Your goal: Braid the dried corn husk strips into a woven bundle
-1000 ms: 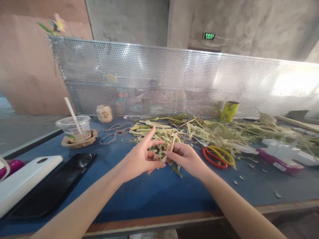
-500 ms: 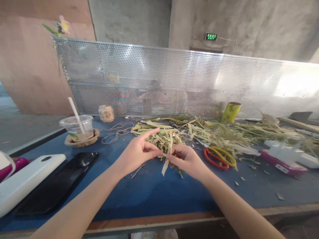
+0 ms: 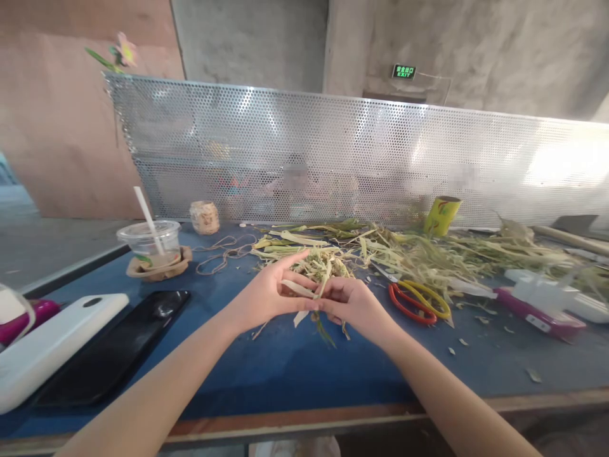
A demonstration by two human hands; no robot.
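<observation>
My left hand [image 3: 264, 295] and my right hand [image 3: 359, 308] meet at the middle of the table, fingertips almost touching. Each is closed in a pinch on a pale, dry leaf strip [image 3: 297, 289], which curves in front of the left fingers. Just beyond the fingers lies a knotted, pale green bundle of plant strips [image 3: 328, 259]; the hands partly cover it. A few greenish ends [image 3: 324, 331] hang below the fingertips. The scissors [image 3: 419, 301], with one red and one yellow handle, lie beside my right hand.
Loose leaf strips [image 3: 419, 260] are heaped to the back right, near a yellow can [image 3: 442, 216]. On the left are a black phone [image 3: 118, 346], a white power bank [image 3: 61, 349], a plastic cup [image 3: 152, 238] and twine [image 3: 223, 257]. A perforated metal screen [image 3: 323, 146] stands behind.
The left thumb has moved down and the left fingers now curl around a bent strip. The upright strip between the hands has tilted, and green ends show below the fingertips.
</observation>
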